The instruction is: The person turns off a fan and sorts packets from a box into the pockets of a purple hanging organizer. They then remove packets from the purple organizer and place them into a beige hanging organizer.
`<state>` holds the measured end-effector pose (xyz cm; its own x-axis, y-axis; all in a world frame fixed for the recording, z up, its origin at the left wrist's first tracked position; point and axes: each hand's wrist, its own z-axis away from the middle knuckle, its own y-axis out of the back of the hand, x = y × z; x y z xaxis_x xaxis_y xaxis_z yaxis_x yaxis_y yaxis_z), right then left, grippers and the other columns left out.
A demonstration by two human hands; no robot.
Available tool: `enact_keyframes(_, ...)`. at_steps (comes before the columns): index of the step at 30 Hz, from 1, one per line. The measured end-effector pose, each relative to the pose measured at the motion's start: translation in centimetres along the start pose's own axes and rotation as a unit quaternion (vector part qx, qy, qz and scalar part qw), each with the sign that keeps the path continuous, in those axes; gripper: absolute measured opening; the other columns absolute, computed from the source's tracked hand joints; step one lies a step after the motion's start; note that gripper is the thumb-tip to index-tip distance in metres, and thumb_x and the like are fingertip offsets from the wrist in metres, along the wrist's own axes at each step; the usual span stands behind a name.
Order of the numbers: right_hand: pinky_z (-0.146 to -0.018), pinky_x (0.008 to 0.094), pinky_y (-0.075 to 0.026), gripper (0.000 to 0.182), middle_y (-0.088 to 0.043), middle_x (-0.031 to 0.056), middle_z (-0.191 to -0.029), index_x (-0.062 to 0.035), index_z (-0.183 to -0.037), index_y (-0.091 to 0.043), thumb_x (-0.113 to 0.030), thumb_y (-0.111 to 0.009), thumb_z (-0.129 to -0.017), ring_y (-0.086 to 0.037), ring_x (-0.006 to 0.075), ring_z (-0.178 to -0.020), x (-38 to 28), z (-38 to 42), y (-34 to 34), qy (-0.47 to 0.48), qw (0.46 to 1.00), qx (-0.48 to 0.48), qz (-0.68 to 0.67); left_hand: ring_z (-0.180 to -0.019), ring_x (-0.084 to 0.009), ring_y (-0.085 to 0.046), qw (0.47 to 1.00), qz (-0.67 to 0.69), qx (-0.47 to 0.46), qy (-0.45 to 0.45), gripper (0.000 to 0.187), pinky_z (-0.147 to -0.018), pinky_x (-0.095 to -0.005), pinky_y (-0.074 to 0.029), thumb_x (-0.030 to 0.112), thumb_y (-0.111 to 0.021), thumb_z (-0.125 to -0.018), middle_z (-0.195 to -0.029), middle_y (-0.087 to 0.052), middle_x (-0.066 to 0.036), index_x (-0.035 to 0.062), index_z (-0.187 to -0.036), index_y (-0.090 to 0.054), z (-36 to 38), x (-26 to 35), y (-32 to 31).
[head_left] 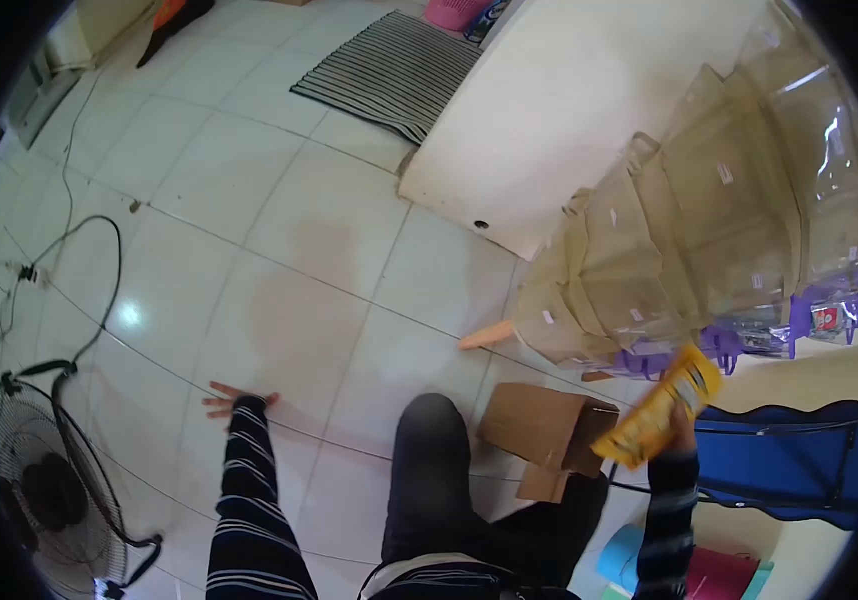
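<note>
My right hand [684, 430] is closed around a yellow packet [657, 410] with printed markings, raised beside the hanging beige organizer [689, 220]. Just left of the packet, an open cardboard box [524, 422] sits on the floor by my knees, one flap folded out. Over on the left, my left hand [237, 400] has its fingers spread above the white tiles [309, 260] and holds nothing. Both sleeves are dark with light stripes.
A standing fan [49, 490] with a looping black cable is at lower left. A striped mat [394, 75] lies by the white panel [569, 110]. Blue fabric [779, 460] on a dark frame stretches along the right. Rolled items, one red [719, 575], are below it.
</note>
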<state>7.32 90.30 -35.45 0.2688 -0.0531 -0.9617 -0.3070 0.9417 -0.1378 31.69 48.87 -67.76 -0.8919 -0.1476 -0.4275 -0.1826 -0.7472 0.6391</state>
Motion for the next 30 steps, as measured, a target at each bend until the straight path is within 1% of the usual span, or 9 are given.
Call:
enact_keyframes(3,-0.07,0.0336,-0.047,0.04,-0.053,0.0146,-0.094,0.0011,-0.098,-0.047,-0.001,-0.063,-0.061,-0.054,0.0217,-0.082,2.1,-9.2,-8.5,0.084,0.983,-0.06,0.154,-0.118,-0.041,0.006,0.994,-0.098,0.027,-0.039,0.129,-0.089,-0.0584,-0.014,0.057,-0.069,-0.04,-0.128,0.013,-0.023,0.0167,-0.121,0.024,-3.4,0.7,-2.3)
enact_keyframes(4,-0.065,0.0303,-0.047,0.036,-0.055,0.0135,-0.093,0.0018,-0.09,-0.052,-0.006,-0.067,-0.059,-0.055,0.0195,-0.078,4.1,-12.6,-9.9,0.145,0.955,-0.08,0.245,-0.117,-0.0425,0.007,1.0,-0.019,0.008,0.009,0.124,-0.09,-0.0584,-0.009,0.061,-0.065,-0.042,-0.128,0.016,-0.021,0.0148,-0.125,0.016,-1.5,0.7,-1.1)
enact_keyframes(7,-0.07,0.0316,-0.044,0.037,-0.052,0.016,-0.098,0.0036,-0.086,-0.054,-0.012,-0.07,-0.057,-0.053,0.0228,-0.085,7.7,-16.6,-15.5,0.074,0.942,0.023,0.327,-0.115,-0.0455,0.01,0.996,-0.073,0.024,-0.034,0.12,-0.09,-0.0591,-0.006,0.065,-0.062,-0.042,-0.128,0.019,-0.017,0.0114,-0.127,0.004,-3.6,0.6,-2.8)
enact_keyframes(10,-0.088,0.0334,-0.03,0.045,-0.041,0.022,-0.109,0.0046,-0.087,-0.053,-0.022,-0.069,-0.055,-0.04,0.0327,-0.101,9.0,-18.4,-18.0,0.255,0.792,0.195,0.52,-0.115,-0.0453,0.011,0.988,-0.132,0.028,-0.072,0.122,-0.09,-0.0584,-0.006,0.065,-0.062,-0.043,-0.128,0.019,-0.017,0.0088,-0.126,0.008,-2.1,0.9,-1.5)
enact_keyframes(13,-0.08,0.0333,-0.037,0.041,-0.048,0.0202,-0.101,0.002,-0.085,-0.055,-0.022,-0.069,-0.055,-0.047,0.031,-0.092,11.5,-20.2,-17.0,0.228,0.815,0.258,0.466,-0.118,-0.0409,0.004,0.994,-0.11,0.015,-0.012,0.127,-0.093,-0.0524,-0.011,0.059,-0.066,-0.042,-0.129,0.014,-0.018,0.0094,-0.123,0.018,-2.1,0.6,-1.6)
enact_keyframes(14,-0.068,0.0331,-0.042,0.038,-0.056,0.0168,-0.085,0.0001,-0.083,-0.056,-0.022,-0.069,-0.055,-0.054,0.0284,-0.077,11.0,-19.7,-16.8,0.093,0.852,0.231,0.461,-0.118,-0.0419,0.007,0.995,-0.1,0.017,-0.004,0.128,-0.093,-0.053,-0.009,0.061,-0.066,-0.041,-0.129,0.015,-0.019,0.0078,-0.123,0.017,-1.5,0.6,-1.4)
enact_keyframes(21,-0.059,0.0293,-0.044,0.034,-0.058,0.0135,-0.07,0.0006,-0.082,-0.056,-0.019,-0.069,-0.057,-0.058,0.0223,-0.065,11.9,-12.3,-17.2,0.141,0.87,0.112,0.459,-0.118,-0.041,-0.003,0.998,-0.01,0.054,0.02,0.14,-0.094,-0.0501,-0.015,0.056,-0.073,-0.029,-0.127,0.011,-0.026,0.0118,-0.121,0.023,-3.4,1.2,-3.6)
enact_keyframes(26,-0.061,0.0251,-0.045,0.029,-0.059,0.0134,-0.07,0.0048,-0.08,-0.056,-0.009,-0.068,-0.058,-0.058,0.0173,-0.066,11.8,-5.9,-16.8,0.082,0.943,0.075,0.315,-0.115,-0.0347,-0.014,0.997,0.019,0.07,-0.008,0.104,-0.093,-0.0442,-0.02,0.049,-0.062,-0.046,-0.123,-0.008,-0.02,0.009,-0.118,0.001,-5.1,1.0,-5.2)
enact_keyframes(30,-0.059,0.0253,-0.043,0.031,-0.058,0.0124,-0.068,0.0033,-0.079,-0.056,-0.013,-0.07,-0.056,-0.056,0.017,-0.064,11.9,-3.9,-14.6,0.121,0.912,0.047,0.39,-0.112,-0.0296,-0.024,0.993,0.037,0.077,-0.076,0.077,-0.093,-0.0394,-0.023,0.044,-0.054,-0.059,-0.119,-0.023,-0.015,0.0067,-0.116,-0.017,-5.9,1.8,-5.7)
